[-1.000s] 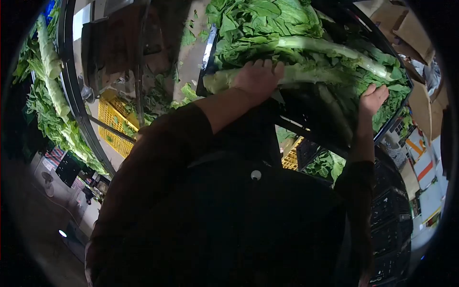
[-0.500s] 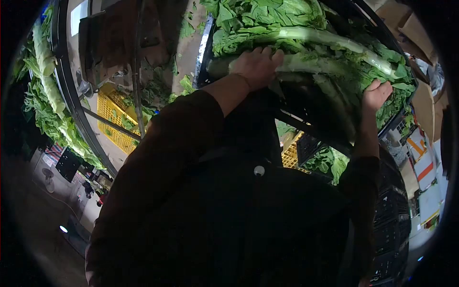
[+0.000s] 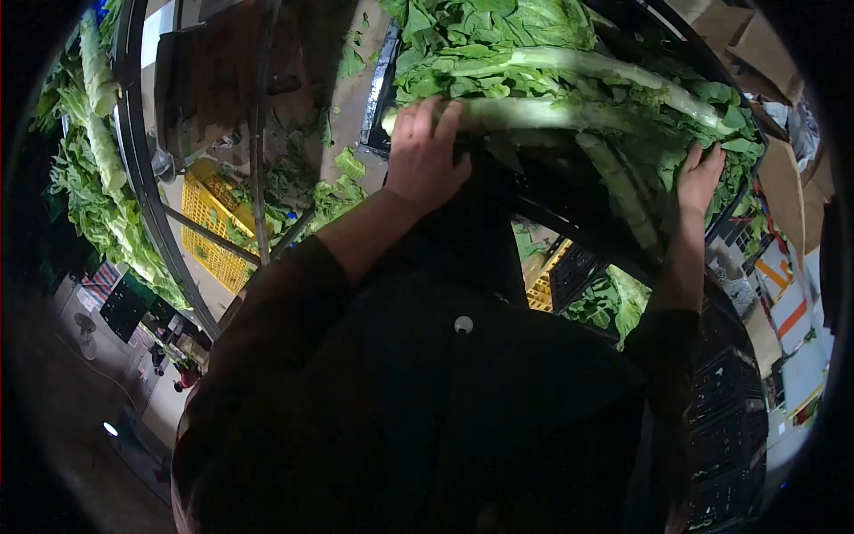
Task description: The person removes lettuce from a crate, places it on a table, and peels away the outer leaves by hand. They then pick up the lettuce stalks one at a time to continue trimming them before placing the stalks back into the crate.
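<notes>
Several long, pale-green stalks of leafy stem lettuce (image 3: 614, 62) lie in a black crate (image 3: 381, 84) in front of me. My left hand (image 3: 425, 156) is on the nearest stalk (image 3: 525, 114), close to its cut end. Its fingers curl over the top, and the thumb stays on the near side. At the leafy end on the right, my right hand (image 3: 700, 178) rests against green leaves (image 3: 729, 165), with its fingers stretched out and a little apart. Another stalk (image 3: 618, 173) slants down in the shadow between my hands.
A dark metal frame (image 3: 133, 133) stands to my left, with more stem lettuce (image 3: 102, 160) beyond it. Yellow crates (image 3: 209, 236) and loose leaves (image 3: 342, 191) are on the floor. Black crates (image 3: 725, 427) stand at my right, near cardboard (image 3: 778, 178).
My left hand has slid left along the nearest stalk toward its cut end. My right hand stays by the leaves, its fingers now straighter.
</notes>
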Motion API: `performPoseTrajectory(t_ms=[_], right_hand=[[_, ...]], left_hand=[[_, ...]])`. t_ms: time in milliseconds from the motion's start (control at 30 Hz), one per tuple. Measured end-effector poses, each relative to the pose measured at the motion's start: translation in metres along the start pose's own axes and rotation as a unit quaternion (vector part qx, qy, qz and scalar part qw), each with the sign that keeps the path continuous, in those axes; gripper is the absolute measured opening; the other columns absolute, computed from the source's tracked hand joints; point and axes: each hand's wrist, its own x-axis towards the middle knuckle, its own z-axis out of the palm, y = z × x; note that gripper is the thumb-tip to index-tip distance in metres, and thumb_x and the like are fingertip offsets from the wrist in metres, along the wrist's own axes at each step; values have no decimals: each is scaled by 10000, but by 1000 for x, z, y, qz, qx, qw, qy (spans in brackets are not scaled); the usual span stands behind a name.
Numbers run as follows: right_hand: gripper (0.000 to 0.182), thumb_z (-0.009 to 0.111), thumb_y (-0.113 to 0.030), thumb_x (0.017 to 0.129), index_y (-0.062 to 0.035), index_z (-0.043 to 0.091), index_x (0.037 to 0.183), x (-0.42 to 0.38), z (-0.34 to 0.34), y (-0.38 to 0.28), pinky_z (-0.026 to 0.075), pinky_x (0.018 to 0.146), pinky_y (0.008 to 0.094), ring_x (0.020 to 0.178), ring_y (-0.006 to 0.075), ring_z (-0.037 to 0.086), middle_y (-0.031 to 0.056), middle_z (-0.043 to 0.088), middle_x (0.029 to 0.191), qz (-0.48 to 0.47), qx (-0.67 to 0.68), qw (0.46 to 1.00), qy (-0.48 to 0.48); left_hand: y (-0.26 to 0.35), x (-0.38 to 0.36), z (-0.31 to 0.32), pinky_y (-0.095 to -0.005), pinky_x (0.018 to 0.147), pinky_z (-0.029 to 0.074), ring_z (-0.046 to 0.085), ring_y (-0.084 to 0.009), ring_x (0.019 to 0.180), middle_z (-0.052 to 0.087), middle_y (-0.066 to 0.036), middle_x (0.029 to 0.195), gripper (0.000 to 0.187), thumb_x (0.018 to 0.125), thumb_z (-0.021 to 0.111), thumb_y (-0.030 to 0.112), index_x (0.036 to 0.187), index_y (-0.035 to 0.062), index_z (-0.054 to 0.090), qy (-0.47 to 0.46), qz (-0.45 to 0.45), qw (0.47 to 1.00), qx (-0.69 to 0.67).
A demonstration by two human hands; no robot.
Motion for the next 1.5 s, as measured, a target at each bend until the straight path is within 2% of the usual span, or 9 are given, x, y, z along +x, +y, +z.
performPoseTrajectory(t_ms=[333,567,600,633,900,1033,1200,1333,1500], right_hand=[[709,389,-462,943,132,308,1321,6,19,37,254,1083,411,1311,427,280,336,281,1395,67,81,991,-85],[533,461,-352,933,70,376,1247,7,-15,8,363,961,465,1173,453,429,325,448,1238,21,124,981,-146],[559,482,-361,918,63,360,1261,-3,3,15,383,942,464,1159,446,447,318,455,1235,18,33,999,-33],[674,505,-397,897,63,291,1341,0,-32,-14,353,1012,431,1232,431,393,312,393,1324,144,134,971,-136],[594,600,-246,849,61,369,1302,-57,-41,-43,286,1068,452,1280,434,330,289,384,1343,96,142,984,49],[578,609,-196,839,58,369,1299,-53,-59,-37,297,1061,454,1270,446,337,293,394,1331,64,134,982,120],[545,613,-154,819,44,398,1279,11,-78,-24,316,1051,455,1231,431,388,287,424,1306,-54,87,967,231],[538,634,-172,814,35,430,1266,3,-107,2,371,989,411,1145,393,478,253,509,1227,82,42,974,209],[413,628,-311,846,3,568,1109,-41,-61,101,426,781,303,891,156,527,74,604,974,291,360,883,-73]], left_hand=[[-21,1,5,-445,1084,265,333,-428,1275,334,-345,1336,936,759,599,518,1347,-125,258,-190,-103,963,160],[-12,8,-9,-425,1062,298,355,-424,1244,357,-324,1314,936,722,690,410,1361,-104,239,-202,-127,968,82],[-17,5,-10,-428,1058,303,362,-426,1235,364,-319,1308,923,717,705,377,1364,-93,243,-211,-115,969,64],[-23,1,-9,-444,1056,303,350,-434,1242,361,-316,1315,900,721,706,344,1373,-70,243,-197,-92,974,58],[-29,5,-52,-389,934,407,500,-351,1064,543,-174,1113,408,765,661,104,1143,17,534,-1,-25,999,-36],[-51,26,-40,-381,922,405,503,-324,1043,538,-179,1072,496,782,681,151,1217,2,497,148,-60,985,-66],[-102,46,6,-394,839,421,537,-354,939,546,-235,997,442,842,642,297,1076,-57,518,-3,-166,970,-177],[-98,54,5,-443,772,422,514,-388,868,527,-244,888,415,829,642,322,929,-58,511,68,-100,992,-24],[-75,90,-19,-302,903,395,513,-211,1029,559,-137,1099,492,881,583,356,1170,-38,519,49,-256,900,-351]])
